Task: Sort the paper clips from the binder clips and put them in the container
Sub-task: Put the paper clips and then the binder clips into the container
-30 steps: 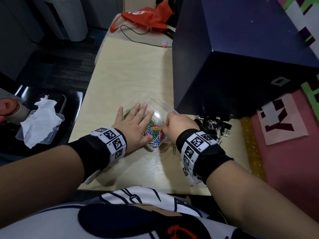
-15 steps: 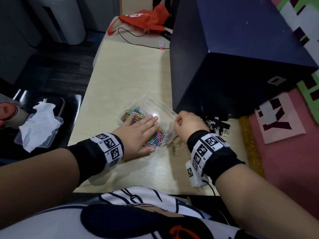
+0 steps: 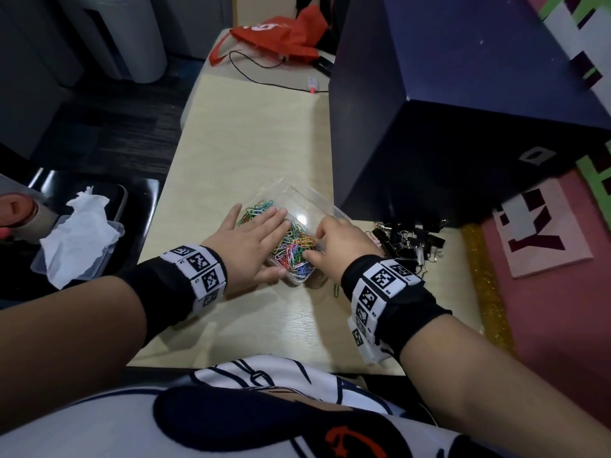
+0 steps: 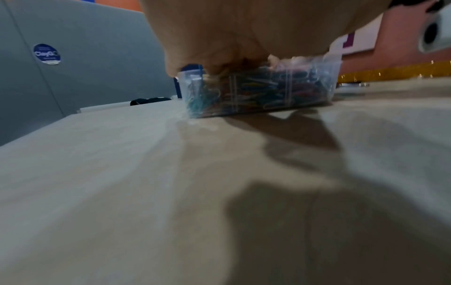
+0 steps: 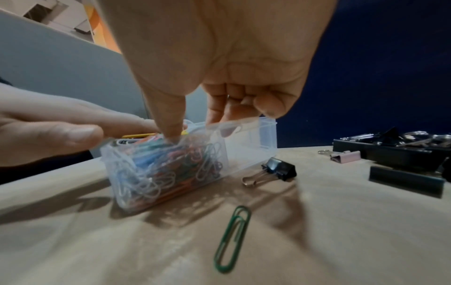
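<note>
A clear plastic container point(image 3: 299, 279) stands on the pale table, packed with coloured paper clips point(image 3: 291, 249). My left hand point(image 3: 251, 239) lies flat over its left part with straight fingers, the thumb beside the near wall. My right hand point(image 3: 325, 241) reaches in from the right. In the right wrist view its thumb and curled fingers point(image 5: 209, 115) dip into the clips point(image 5: 165, 167) and pinch at them. One green paper clip point(image 5: 233, 239) lies loose on the table by my right wrist. The binder clips point(image 3: 410, 241) are heaped to the right.
A big dark blue box point(image 3: 463, 110) stands right behind the container and the binder clips. A single black binder clip point(image 5: 278, 169) lies against the container's wall point(image 5: 244, 138). A red bag point(image 3: 281, 38) and a cable sit at the far end. Left of the table is a tissue point(image 3: 79, 233) in a tray.
My right hand has moved left from the container's right edge and now has its thumb and fingers down in the clips. My left hand stays flat over the container.
</note>
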### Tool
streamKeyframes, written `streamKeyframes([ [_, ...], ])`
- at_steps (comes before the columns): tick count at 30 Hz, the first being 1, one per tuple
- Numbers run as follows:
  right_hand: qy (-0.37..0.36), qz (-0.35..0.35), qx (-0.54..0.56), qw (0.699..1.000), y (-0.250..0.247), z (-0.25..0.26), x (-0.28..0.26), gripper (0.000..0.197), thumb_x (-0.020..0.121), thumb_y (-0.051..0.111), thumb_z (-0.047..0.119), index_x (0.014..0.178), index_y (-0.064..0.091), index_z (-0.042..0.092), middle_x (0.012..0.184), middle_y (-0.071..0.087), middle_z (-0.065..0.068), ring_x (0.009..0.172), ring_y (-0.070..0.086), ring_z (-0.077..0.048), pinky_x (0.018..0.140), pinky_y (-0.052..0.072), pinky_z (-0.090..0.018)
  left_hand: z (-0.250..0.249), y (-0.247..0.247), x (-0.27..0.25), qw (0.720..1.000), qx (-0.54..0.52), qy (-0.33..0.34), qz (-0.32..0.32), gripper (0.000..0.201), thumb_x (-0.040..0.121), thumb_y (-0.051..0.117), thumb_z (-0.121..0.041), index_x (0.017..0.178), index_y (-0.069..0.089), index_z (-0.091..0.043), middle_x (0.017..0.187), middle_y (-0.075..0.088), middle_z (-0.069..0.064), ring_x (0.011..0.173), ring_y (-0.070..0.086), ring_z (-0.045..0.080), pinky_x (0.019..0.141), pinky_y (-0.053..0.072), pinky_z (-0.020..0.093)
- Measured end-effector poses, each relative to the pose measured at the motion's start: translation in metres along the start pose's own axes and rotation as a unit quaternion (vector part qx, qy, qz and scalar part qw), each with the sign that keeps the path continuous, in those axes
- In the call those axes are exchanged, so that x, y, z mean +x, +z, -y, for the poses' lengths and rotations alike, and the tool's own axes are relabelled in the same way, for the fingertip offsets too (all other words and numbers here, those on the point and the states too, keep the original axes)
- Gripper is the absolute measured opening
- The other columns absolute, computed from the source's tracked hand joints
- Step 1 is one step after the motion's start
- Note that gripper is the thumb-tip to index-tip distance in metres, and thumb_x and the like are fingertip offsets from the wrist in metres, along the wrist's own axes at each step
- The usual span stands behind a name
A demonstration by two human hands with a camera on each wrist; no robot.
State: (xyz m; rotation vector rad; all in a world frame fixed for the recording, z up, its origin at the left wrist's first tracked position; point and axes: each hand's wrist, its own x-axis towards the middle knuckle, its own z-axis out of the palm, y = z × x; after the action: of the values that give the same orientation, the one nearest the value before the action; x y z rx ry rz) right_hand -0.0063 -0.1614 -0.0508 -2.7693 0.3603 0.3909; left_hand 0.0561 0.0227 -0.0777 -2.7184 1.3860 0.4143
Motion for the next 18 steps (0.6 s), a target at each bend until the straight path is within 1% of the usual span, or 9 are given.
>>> streamKeyframes([
  [1,0.001,-0.001,-0.004,1.000,0.001,0.001,0.002,0.038,0.083,0.064,0.044,0.109,0.050,0.020,0.116,0.052,-0.002,0.107,0.053,-0.023,0.087,0.045,-0.035,0.000,0.002,0.001,1.000,0.006,-0.004,0.008,0.114,0.060,-0.029,-0.080,0.152,-0.001,-0.018,0.159,-0.008,0.000,0.147,-0.006,0.013,0.114,-0.004,0.056],
  [4,0.008,0.001,-0.003,1.000,0.001,0.002,0.005,0.035,0.085,0.062,0.041,0.109,0.050,0.020,0.116,0.052,-0.003,0.106,0.053,-0.023,0.086,0.045,-0.035,-0.001,0.001,0.007,0.999,0.012,-0.017,0.029,0.111,0.058,-0.026,-0.080,0.150,-0.012,-0.019,0.157,-0.019,-0.004,0.145,-0.013,0.012,0.113,-0.009,0.057],
  [6,0.010,0.005,0.003,1.000,-0.001,0.001,0.005,0.032,0.087,0.059,0.040,0.110,0.050,0.020,0.116,0.051,-0.002,0.105,0.054,-0.023,0.084,0.044,-0.033,0.000,0.003,0.008,1.000,0.013,-0.012,0.018,0.110,0.059,-0.024,-0.080,0.150,-0.011,-0.019,0.156,-0.019,-0.004,0.146,-0.012,0.012,0.112,-0.008,0.057],
  [9,0.032,0.002,0.047,0.998,-0.005,-0.002,0.006,0.025,0.090,0.053,0.036,0.110,0.051,0.020,0.116,0.051,-0.002,0.099,0.056,-0.022,0.082,0.044,-0.032,0.004,0.004,0.005,1.000,-0.004,-0.013,-0.023,0.096,0.072,-0.004,-0.073,0.152,0.001,-0.020,0.160,-0.006,-0.001,0.147,-0.003,0.015,0.113,-0.003,0.058],
  [11,0.038,-0.006,0.064,0.997,-0.007,-0.003,0.006,0.021,0.091,0.050,0.032,0.108,0.052,0.019,0.115,0.051,-0.004,0.093,0.055,-0.021,0.082,0.045,-0.032,0.008,0.001,0.005,0.999,-0.018,-0.035,-0.030,0.094,0.073,-0.002,-0.072,0.152,0.003,-0.022,0.160,-0.005,0.000,0.147,-0.002,0.015,0.113,-0.002,0.058],
  [13,0.040,-0.025,0.073,0.996,-0.008,-0.006,0.006,0.017,0.093,0.048,0.029,0.105,0.053,0.018,0.113,0.052,-0.004,0.086,0.053,-0.020,0.081,0.045,-0.032,0.014,-0.004,0.008,0.997,-0.041,-0.056,-0.042,0.092,0.073,-0.003,-0.070,0.152,0.003,-0.024,0.160,-0.006,-0.001,0.147,-0.004,0.014,0.115,0.000,0.056],
  [15,0.062,-0.054,0.090,0.993,-0.010,-0.011,0.005,0.015,0.093,0.045,0.024,0.105,0.053,0.018,0.114,0.052,-0.005,0.088,0.055,-0.023,0.082,0.047,-0.034,0.021,-0.009,0.011,0.994,-0.066,-0.066,-0.064,0.086,0.078,0.000,-0.068,0.152,0.002,-0.024,0.160,-0.005,0.000,0.147,-0.003,0.014,0.116,0.002,0.051],
  [16,0.079,-0.069,0.102,0.989,-0.012,-0.016,0.004,0.016,0.093,0.044,0.021,0.105,0.053,0.018,0.114,0.051,-0.005,0.090,0.056,-0.024,0.081,0.047,-0.034,0.024,-0.011,0.012,0.992,-0.073,-0.070,-0.070,0.082,0.083,0.005,-0.067,0.152,0.000,-0.023,0.160,-0.005,0.000,0.147,-0.003,0.014,0.116,0.002,0.050],
  [18,0.110,-0.095,0.118,0.982,-0.015,-0.026,0.003,0.016,0.093,0.043,0.018,0.105,0.052,0.016,0.115,0.050,-0.006,0.089,0.055,-0.022,0.078,0.047,-0.033,0.027,-0.011,0.014,0.992,-0.077,-0.081,-0.050,0.076,0.090,0.011,-0.064,0.151,-0.005,-0.022,0.160,-0.010,0.001,0.147,-0.008,0.014,0.116,-0.001,0.051],
])
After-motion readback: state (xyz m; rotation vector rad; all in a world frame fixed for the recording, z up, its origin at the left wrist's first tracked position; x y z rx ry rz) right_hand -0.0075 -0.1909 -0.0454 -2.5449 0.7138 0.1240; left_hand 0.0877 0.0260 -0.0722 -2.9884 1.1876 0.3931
